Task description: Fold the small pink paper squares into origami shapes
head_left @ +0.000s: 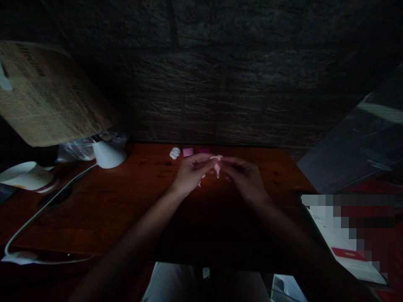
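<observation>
Pale pink piece (pixel 217 163): one, soft-looking, held above the table (pixel 126 201) between the fingertips of the left hand (pixel 189 172) and right hand (pixel 245 176), its top edge at the thumbs and index fingers, a narrow end hanging down between the two hands. Fingers: both sets bent inward and pinching the pale pink piece, thumbs toward the wearer, the other fingers curled, their exact contact too dark to tell. Hands and forearms: a pair, reaching forward from the lower left and lower right and converging over the table, near a crumpled white lump (pixel 175 153) and a pink block (pixel 188 152).
</observation>
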Demonstrator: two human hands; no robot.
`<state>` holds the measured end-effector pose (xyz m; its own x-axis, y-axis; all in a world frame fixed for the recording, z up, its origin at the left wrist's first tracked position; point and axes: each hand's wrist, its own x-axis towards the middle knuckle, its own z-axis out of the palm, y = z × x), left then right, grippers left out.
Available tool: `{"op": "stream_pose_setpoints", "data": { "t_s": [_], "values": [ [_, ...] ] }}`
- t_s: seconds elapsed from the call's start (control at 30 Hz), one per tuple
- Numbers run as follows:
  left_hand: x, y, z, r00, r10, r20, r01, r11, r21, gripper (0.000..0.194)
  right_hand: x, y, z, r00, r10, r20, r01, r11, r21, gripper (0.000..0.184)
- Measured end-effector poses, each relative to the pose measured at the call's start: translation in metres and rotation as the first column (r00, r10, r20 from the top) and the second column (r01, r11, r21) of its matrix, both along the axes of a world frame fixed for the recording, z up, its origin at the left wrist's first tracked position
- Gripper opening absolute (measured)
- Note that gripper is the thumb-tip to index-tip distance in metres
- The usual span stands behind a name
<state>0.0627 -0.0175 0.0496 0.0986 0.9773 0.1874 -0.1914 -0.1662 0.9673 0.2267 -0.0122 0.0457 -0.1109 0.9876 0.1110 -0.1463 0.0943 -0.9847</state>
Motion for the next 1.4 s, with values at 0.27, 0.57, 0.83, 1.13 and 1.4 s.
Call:
{"op": "stream_pose_setpoints", "data": {
  "t_s": [0.27, 0.57, 0.83, 1.13, 1.4],
  "values": [
    [-0.0001, -0.0007, 0.0033, 0.999, 0.025, 0.032, -0.024, 0.999, -0.034, 0.021, -0.0003, -0.0008, 0.0007, 1.000, 0.015, 0.011, -0.016, 0.999, 0.042, 0.026],
    [-0.0018, 0.0010, -0.0008, 0.998, 0.053, -0.021, -0.054, 0.998, -0.038, 0.025, -0.0002, -0.0021, 0.0021, 0.999, 0.024, 0.043, -0.026, 0.998, 0.063, 0.027],
    [-0.0010, -0.0005, 0.0011, 0.997, 0.061, -0.057, -0.064, 0.997, -0.045, 0.034, -0.0004, -0.0010, 0.0011, 0.999, 0.023, 0.025, -0.024, 0.999, 0.033, 0.029],
    [-0.0021, 0.0003, 0.0022, 1.000, 0.008, 0.003, -0.008, 0.996, -0.085, 0.040, 0.0009, 0.0016, 0.0005, 0.999, -0.001, -0.035, 0.001, 1.000, 0.013, 0.027],
    [-0.0035, 0.0009, 0.0019, 1.000, 0.017, 0.022, -0.015, 0.996, -0.083, 0.034, -0.0001, 0.0011, 0.0008, 1.000, 0.006, -0.029, -0.005, 1.000, 0.026, 0.024]
  ]
}}
